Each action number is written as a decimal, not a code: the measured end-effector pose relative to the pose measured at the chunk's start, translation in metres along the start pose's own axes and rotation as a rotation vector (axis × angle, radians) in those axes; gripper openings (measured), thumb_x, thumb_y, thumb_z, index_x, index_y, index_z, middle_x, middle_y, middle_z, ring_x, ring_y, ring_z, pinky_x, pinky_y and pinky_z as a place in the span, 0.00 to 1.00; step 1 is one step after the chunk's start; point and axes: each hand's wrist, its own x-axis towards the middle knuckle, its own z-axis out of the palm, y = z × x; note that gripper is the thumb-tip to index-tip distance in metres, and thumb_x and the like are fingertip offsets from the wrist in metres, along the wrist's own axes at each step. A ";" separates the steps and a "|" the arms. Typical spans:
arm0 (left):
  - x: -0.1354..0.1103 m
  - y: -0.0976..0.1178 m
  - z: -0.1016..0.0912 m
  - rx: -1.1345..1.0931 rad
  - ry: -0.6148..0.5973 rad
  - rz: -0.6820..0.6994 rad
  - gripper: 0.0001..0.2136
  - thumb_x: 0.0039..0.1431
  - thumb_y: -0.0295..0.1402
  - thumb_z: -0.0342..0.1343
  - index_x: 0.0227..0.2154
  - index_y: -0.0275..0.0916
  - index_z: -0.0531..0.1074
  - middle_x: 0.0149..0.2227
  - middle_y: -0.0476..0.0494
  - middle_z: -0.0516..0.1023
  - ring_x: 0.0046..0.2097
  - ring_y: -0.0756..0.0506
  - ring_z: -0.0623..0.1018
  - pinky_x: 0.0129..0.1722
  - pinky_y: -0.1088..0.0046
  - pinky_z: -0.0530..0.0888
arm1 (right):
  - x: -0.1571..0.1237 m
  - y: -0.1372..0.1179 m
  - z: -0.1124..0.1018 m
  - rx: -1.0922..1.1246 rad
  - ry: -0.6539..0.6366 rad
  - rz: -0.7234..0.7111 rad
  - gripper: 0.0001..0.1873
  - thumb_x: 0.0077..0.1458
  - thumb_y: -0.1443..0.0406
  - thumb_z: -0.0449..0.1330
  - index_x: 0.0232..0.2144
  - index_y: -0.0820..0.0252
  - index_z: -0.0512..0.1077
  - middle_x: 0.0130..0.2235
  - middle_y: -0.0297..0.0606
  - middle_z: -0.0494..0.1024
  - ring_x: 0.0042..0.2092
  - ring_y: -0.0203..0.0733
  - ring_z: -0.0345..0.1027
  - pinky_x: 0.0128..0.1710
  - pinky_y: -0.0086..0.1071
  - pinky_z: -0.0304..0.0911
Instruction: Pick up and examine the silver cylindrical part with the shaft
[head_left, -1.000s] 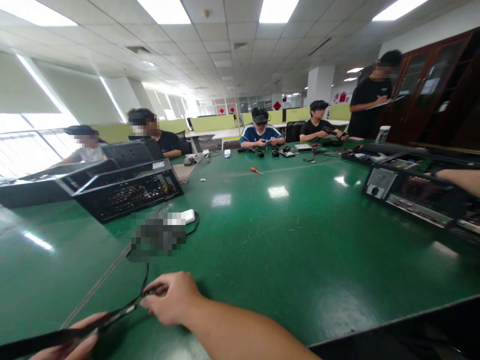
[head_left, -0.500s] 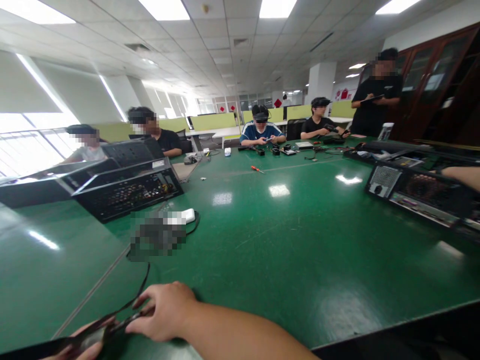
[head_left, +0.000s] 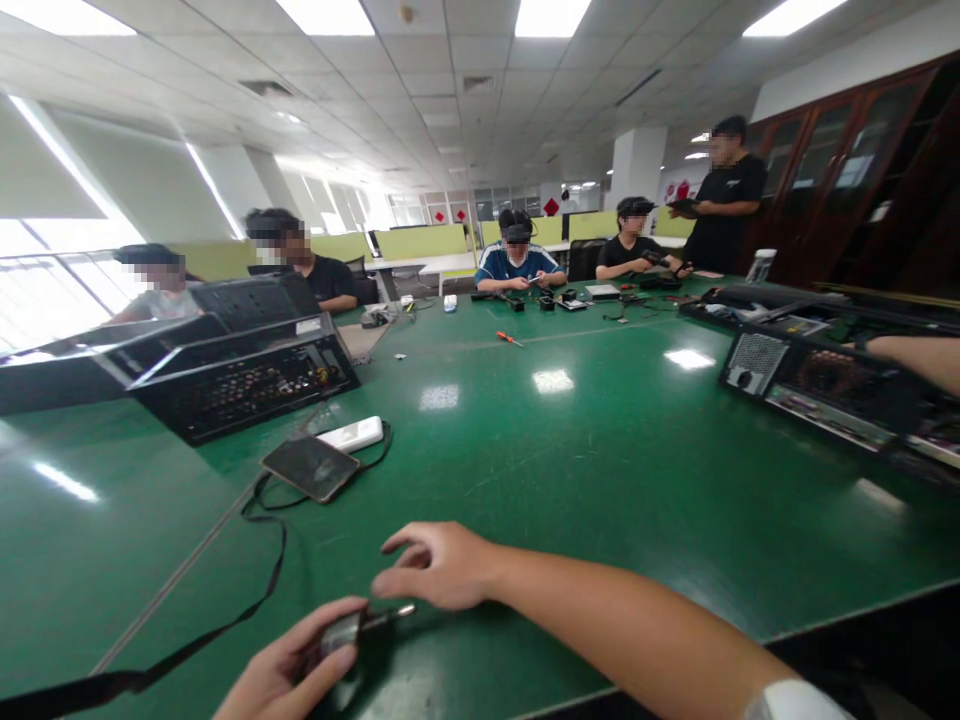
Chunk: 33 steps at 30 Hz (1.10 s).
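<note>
At the near edge of the green table, my left hand (head_left: pixel 307 655) grips a small dark piece with a shiny metallic body (head_left: pixel 343 632). A thin rod with a bright metal tip (head_left: pixel 405 609) sticks out of it to the right; its exact kind I cannot make out. My right hand (head_left: pixel 442 568) hovers just above and right of that tip, fingers curved and apart, with nothing visible in them. A black strap (head_left: pixel 225 625) runs along the table on the left, beyond my left hand.
A dark phone (head_left: pixel 311 467) and a white power bank (head_left: pixel 354 434) with a cord lie ahead on the left. Open computer cases stand left (head_left: pixel 247 385) and right (head_left: pixel 810 390). An orange screwdriver (head_left: pixel 510 340) lies farther off. Several people are around the table; a forearm (head_left: pixel 911 358) reaches in at right.
Both hands have moved right. My right hand has come away from the dark piece and the strap. The piece stays in my left hand, its metal tip now showing.
</note>
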 end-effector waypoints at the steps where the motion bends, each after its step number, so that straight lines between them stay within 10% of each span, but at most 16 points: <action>1: 0.004 0.015 0.019 -0.019 -0.088 0.037 0.24 0.46 0.54 0.60 0.43 0.45 0.77 0.41 0.47 0.81 0.44 0.36 0.77 0.49 0.59 0.72 | -0.010 0.002 -0.021 0.040 0.024 0.015 0.31 0.52 0.46 0.60 0.52 0.58 0.68 0.41 0.41 0.78 0.39 0.43 0.74 0.31 0.29 0.67; 7: 0.070 0.094 0.126 -0.268 -0.401 0.245 0.19 0.53 0.39 0.60 0.46 0.37 0.73 0.30 0.48 0.74 0.30 0.47 0.73 0.30 0.74 0.70 | -0.064 0.011 -0.138 0.101 0.335 -0.042 0.29 0.61 0.46 0.46 0.41 0.65 0.71 0.38 0.47 0.77 0.35 0.40 0.72 0.25 0.26 0.61; 12: 0.134 0.110 0.159 -0.356 -0.348 0.293 0.19 0.55 0.38 0.59 0.48 0.36 0.69 0.24 0.52 0.69 0.24 0.50 0.70 0.23 0.76 0.66 | -0.091 0.029 -0.182 -0.083 0.566 -0.125 0.24 0.58 0.50 0.54 0.46 0.61 0.70 0.44 0.45 0.76 0.43 0.43 0.71 0.34 0.31 0.65; 21: 0.138 0.105 0.153 -0.496 -0.399 0.305 0.17 0.54 0.35 0.61 0.46 0.36 0.70 0.32 0.48 0.73 0.28 0.50 0.71 0.30 0.73 0.70 | -0.098 0.021 -0.169 -0.493 0.451 -0.181 0.26 0.46 0.61 0.67 0.49 0.56 0.69 0.44 0.39 0.76 0.41 0.41 0.71 0.37 0.32 0.64; 33: 0.139 0.106 0.160 -0.456 -0.395 0.295 0.17 0.55 0.36 0.60 0.46 0.35 0.71 0.32 0.47 0.73 0.28 0.50 0.70 0.29 0.73 0.71 | -0.091 0.019 -0.148 -0.664 0.531 -0.205 0.10 0.52 0.68 0.60 0.39 0.56 0.74 0.38 0.37 0.79 0.41 0.42 0.72 0.43 0.34 0.64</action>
